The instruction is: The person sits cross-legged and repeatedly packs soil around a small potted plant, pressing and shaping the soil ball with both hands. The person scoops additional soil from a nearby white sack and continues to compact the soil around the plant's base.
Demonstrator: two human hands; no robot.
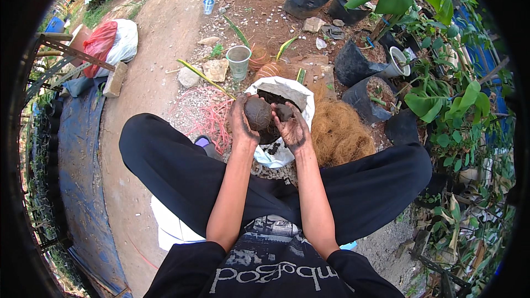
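Observation:
My left hand (240, 122), smeared with dark soil, is cupped around a round brown ball of soil (258, 112) with fibres on its surface. Beside it, my right hand (295, 131) has its fingers curled about a clump of dark soil (284, 112), close to the ball's right side. Both hands are over an open white sack (301, 97) between my legs, which has dark loose soil (269, 134) inside. Brown fibre (342, 135) lies heaped just right of the sack. On the left, a tangle of pink plastic string (212, 118) spreads over gravel.
Beyond the sack stand a clear plastic cup (239, 62) and fibre-wrapped balls (269, 70) with long green leaves. Stones (216, 69) lie near the cup. Black plant bags (361, 58) and leafy plants (425, 105) line the right. Red and white bags (116, 44) sit at far left.

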